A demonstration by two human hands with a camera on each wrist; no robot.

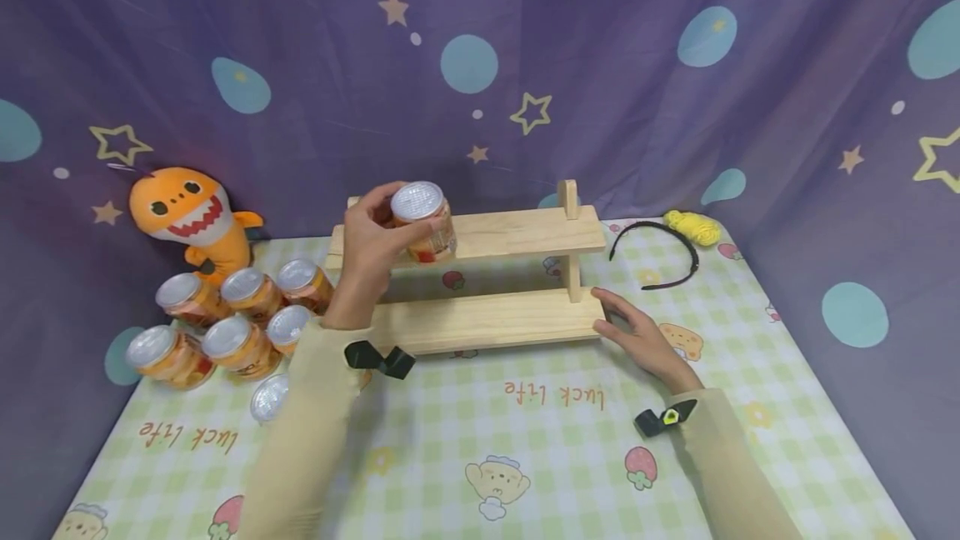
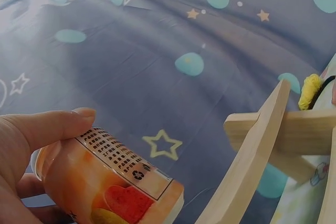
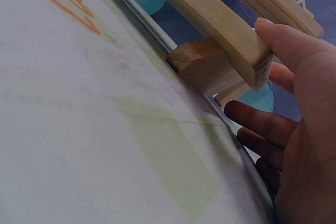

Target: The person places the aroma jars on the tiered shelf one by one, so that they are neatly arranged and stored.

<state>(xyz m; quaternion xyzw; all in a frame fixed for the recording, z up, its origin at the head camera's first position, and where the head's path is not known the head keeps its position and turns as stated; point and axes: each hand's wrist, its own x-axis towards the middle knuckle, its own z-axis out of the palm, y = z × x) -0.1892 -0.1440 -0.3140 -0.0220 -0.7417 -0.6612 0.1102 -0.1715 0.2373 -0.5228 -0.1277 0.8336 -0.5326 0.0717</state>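
My left hand (image 1: 367, 236) grips a can (image 1: 426, 227) with a silver lid and an orange fruit-printed label, thumb across its side. It is held up at the left part of the upper board of a two-tier wooden shelf (image 1: 525, 233); in the left wrist view the can (image 2: 113, 182) is tilted, label toward the camera. My right hand (image 1: 645, 344) is at the right end of the lower board (image 1: 487, 319), thumb and forefinger at its corners. In the right wrist view the thumb (image 3: 283, 38) touches the board's end (image 3: 247, 51), while the other fingers (image 3: 262, 124) extend loosely below.
Several similar cans (image 1: 240, 344) stand grouped left of the shelf, one partly behind my left sleeve (image 1: 307, 423). An orange shark plush (image 1: 191, 215) sits behind them. Beyond the shelf's right end lie a black headband (image 1: 693, 261) and a yellow yarn bundle (image 1: 693, 227). A purple curtain (image 1: 315, 157) hangs behind.
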